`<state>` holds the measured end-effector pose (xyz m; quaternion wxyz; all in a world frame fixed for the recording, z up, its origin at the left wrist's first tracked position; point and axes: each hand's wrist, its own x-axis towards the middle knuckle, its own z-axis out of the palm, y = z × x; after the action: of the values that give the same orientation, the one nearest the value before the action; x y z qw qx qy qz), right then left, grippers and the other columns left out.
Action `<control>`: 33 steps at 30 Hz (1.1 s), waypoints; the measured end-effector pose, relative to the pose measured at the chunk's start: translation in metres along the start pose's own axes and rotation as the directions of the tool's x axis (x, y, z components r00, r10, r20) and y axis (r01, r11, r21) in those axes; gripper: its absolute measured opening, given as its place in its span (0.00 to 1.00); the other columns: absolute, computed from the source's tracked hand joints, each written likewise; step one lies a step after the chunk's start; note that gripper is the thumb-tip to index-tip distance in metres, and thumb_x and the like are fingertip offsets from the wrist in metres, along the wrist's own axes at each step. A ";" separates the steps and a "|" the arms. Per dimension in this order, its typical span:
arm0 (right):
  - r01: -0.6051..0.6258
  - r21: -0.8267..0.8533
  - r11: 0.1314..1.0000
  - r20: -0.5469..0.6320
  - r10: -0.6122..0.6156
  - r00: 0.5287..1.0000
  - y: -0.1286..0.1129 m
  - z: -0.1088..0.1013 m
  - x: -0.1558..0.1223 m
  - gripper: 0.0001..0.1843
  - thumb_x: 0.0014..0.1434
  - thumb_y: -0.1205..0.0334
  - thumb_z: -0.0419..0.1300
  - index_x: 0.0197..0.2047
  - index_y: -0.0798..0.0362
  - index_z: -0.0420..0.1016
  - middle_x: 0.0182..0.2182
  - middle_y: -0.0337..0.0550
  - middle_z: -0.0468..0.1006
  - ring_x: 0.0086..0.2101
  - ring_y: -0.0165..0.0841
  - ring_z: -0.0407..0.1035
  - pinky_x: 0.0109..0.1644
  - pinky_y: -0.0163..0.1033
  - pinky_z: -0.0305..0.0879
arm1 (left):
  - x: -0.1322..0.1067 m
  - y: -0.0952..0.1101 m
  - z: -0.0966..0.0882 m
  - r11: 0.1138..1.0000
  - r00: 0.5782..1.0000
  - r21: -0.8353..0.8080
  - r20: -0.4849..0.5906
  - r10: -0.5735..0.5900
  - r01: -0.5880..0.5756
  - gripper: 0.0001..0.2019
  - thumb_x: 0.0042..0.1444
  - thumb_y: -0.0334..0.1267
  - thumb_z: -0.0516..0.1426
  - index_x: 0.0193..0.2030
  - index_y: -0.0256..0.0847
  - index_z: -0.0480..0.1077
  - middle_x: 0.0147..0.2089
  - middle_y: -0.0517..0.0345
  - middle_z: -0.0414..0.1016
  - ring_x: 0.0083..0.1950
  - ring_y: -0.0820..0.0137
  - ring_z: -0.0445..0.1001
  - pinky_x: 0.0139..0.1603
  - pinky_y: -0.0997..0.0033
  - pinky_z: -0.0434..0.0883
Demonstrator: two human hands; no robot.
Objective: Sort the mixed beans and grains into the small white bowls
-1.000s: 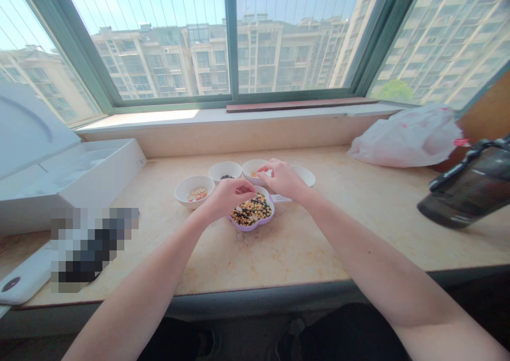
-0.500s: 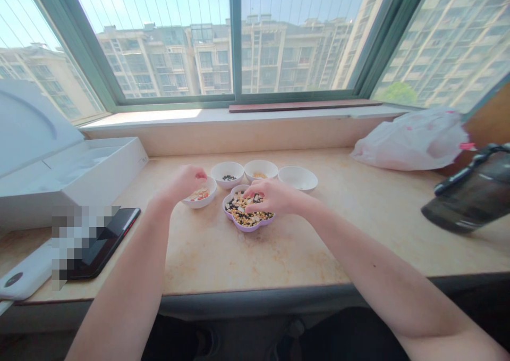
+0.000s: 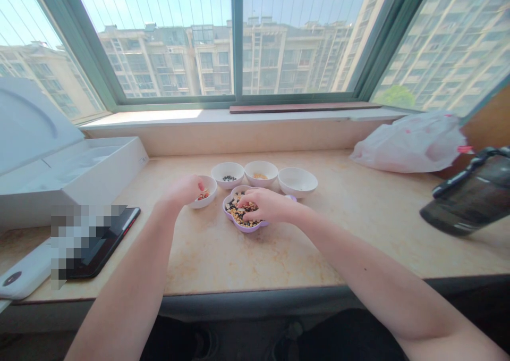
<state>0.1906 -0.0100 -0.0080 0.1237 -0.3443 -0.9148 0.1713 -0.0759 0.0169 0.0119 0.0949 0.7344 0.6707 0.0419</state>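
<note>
My left hand (image 3: pixel 186 191) hangs over the rim of a small white bowl (image 3: pixel 211 195) at the left, fingers drawn together in a pinch; anything between them is too small to make out. Red and pale pieces lie in that bowl. In the middle, my right hand (image 3: pixel 266 206) dips over a purple flower-shaped dish (image 3: pixel 247 229), its thumb and forefinger apart. The dish is full of mixed yellow, black and pale grains and pieces. Behind it stand one white bowl (image 3: pixel 220 170) with black bits, another white bowl (image 3: pixel 270 173) with yellow grains, and a third white bowl (image 3: pixel 298 179).
At the left are an opened white box (image 3: pixel 107 164), a black phone (image 3: pixel 115 238) and a white handheld object (image 3: pixel 30 276). A plastic bag (image 3: pixel 410 140) and a dark transparent jug (image 3: pixel 470 196) are at the right of the counter (image 3: pixel 223 265), under a window.
My right hand has shifted slightly lower over the purple dish, its fingers nearer the grains. The left hand has moved slightly, and its fingers reach lower into the left bowl.
</note>
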 end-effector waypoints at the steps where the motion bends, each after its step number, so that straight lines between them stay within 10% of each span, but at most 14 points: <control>1: -0.005 0.000 1.000 -0.003 0.005 1.000 0.001 0.000 0.000 0.05 0.59 0.63 0.68 0.39 0.51 0.84 0.38 0.42 0.81 0.36 0.35 0.73 0.37 0.38 0.61 | 0.000 0.000 0.000 1.000 1.000 0.009 -0.010 0.004 -0.004 0.06 0.45 0.34 0.56 0.24 0.41 0.76 0.25 0.55 0.75 0.28 0.67 0.70 0.27 0.71 0.57; 9: -0.112 0.018 0.994 -0.033 0.112 0.993 0.001 -0.004 -0.001 0.06 0.62 0.65 0.65 0.36 0.51 0.85 0.38 0.42 0.86 0.37 0.35 0.76 0.39 0.38 0.64 | 0.002 0.005 -0.004 0.996 0.992 -0.075 -0.117 -0.049 0.041 0.15 0.54 0.36 0.54 0.43 0.42 0.81 0.43 0.50 0.83 0.34 0.66 0.78 0.28 0.73 0.64; 25: -0.060 0.076 0.995 -0.128 0.070 0.989 0.006 -0.005 -0.004 0.14 0.64 0.69 0.58 0.43 0.48 0.85 0.42 0.41 0.86 0.39 0.35 0.78 0.43 0.38 0.68 | -0.004 0.012 -0.009 0.994 0.992 -0.096 -0.111 -0.055 0.044 0.13 0.55 0.35 0.55 0.40 0.40 0.81 0.40 0.50 0.83 0.33 0.66 0.78 0.27 0.72 0.64; 30: -0.060 0.330 0.942 -0.185 0.127 0.974 0.004 -0.007 -0.002 0.11 0.62 0.67 0.60 0.45 0.51 0.83 0.40 0.43 0.85 0.37 0.33 0.76 0.43 0.38 0.69 | -0.002 0.010 -0.007 0.994 0.993 -0.111 -0.116 -0.037 0.024 0.13 0.56 0.37 0.54 0.40 0.40 0.81 0.41 0.50 0.83 0.36 0.64 0.79 0.29 0.71 0.65; 33: -0.065 0.657 0.751 -0.142 0.207 0.968 0.003 -0.015 -0.003 0.13 0.58 0.62 0.66 0.48 0.52 0.81 0.41 0.45 0.84 0.37 0.32 0.75 0.42 0.37 0.69 | -0.003 0.012 -0.006 0.993 0.986 -0.118 -0.164 -0.013 -0.006 0.13 0.59 0.38 0.54 0.41 0.40 0.81 0.41 0.50 0.83 0.39 0.63 0.79 0.33 0.70 0.66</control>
<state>0.1995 -0.0066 0.0042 0.3157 -0.3620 -0.7538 0.4483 -0.0658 0.0138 0.0202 0.0826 0.7204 0.6738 0.1421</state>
